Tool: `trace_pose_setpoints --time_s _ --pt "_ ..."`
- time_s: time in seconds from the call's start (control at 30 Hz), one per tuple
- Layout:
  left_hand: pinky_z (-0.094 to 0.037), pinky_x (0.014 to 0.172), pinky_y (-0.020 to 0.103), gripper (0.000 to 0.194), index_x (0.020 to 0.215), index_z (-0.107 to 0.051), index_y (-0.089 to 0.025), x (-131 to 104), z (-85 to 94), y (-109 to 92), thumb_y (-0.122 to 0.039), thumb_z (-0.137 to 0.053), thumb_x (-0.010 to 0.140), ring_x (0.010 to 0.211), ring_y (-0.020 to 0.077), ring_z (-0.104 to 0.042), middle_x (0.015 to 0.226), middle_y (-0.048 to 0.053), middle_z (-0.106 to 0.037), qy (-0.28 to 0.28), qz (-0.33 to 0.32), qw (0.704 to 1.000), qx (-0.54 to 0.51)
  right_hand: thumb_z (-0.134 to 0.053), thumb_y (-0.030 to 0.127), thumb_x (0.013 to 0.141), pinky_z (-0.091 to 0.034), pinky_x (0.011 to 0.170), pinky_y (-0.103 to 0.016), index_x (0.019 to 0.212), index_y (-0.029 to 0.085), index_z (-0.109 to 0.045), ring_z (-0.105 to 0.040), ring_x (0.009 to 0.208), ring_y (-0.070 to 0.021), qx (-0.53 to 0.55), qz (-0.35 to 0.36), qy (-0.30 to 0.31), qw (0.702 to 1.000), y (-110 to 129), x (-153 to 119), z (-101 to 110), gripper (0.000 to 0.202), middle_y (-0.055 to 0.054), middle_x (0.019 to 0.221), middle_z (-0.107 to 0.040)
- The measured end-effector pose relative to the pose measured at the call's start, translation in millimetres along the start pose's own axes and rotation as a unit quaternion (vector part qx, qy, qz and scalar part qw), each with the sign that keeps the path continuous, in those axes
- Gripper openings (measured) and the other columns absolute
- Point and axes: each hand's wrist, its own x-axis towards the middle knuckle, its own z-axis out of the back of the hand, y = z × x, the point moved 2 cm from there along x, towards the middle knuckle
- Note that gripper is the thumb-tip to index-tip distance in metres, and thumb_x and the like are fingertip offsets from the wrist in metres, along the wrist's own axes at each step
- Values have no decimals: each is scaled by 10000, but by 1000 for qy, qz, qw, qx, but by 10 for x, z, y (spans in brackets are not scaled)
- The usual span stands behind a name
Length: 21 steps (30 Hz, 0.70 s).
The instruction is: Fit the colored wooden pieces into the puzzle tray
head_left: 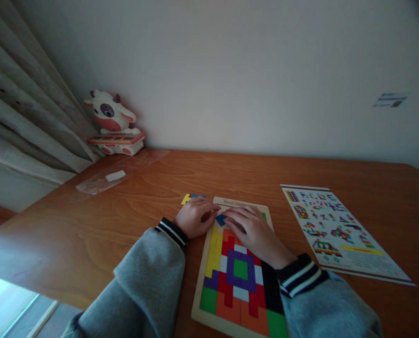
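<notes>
A wooden puzzle board (197, 305) lies on the table in front of me, largely filled with coloured block pieces around a green centre. At its upper left, a blue puzzle piece (220, 219) shows between my hands, over a bare part of the board. The bent fingers of my right hand (253, 232) are on this piece. My left hand (197, 218) is at the board's left edge, fingers curled and their tips close to the blue piece; what they pinch, if anything, is hidden. Beyond the left hand lie loose yellow and blue pieces (186, 199), partly covered by it.
A printed pattern sheet (339, 230) lies on the table (230, 171) to the right. At the back left stands a cow toy with a keyboard (116, 124), behind a clear plastic bag (98, 184). A curtain (26, 103) hangs at the left; a wall rises behind.
</notes>
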Motion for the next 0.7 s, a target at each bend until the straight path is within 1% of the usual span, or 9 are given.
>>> trace_pose_setpoints --time_s 0.13,0.27,0.47,0.7 --pt "-509 821 355 208 1032 -674 -175 8 -21 17 -193 -531 883 881 215 -655 912 80 -725 9 10 1000 5 -565 332 928 -452 915 -462 1145 268 -678 -579 1023 -262 -36 -25 -12 999 -64 43 -33 252 -69 1101 -670" --pt "-510 825 356 199 1022 -673 -176 5 -38 30 -195 -531 884 879 211 -654 913 77 -724 14 9 1000 6 -625 360 891 -459 876 -452 1062 260 -707 -577 959 -257 -44 -48 -8 998 -89 58 -41 215 -67 1023 -657" --pt "-507 844 362 199 1019 -676 -174 -7 -29 30 -191 -531 883 900 214 -650 940 81 -722 8 7 1000 9 -629 310 893 -430 898 -435 982 256 -708 -583 980 -242 -20 -55 -5 998 -70 21 -2 131 -49 1003 -658" --pt "-506 842 356 192 999 -679 -177 0 -25 29 -176 -526 884 894 207 -645 949 70 -724 12 4 1000 11 -659 279 878 -389 919 -436 949 260 -701 -596 998 -231 14 -60 5 998 -19 -7 1 84 -18 971 -682"
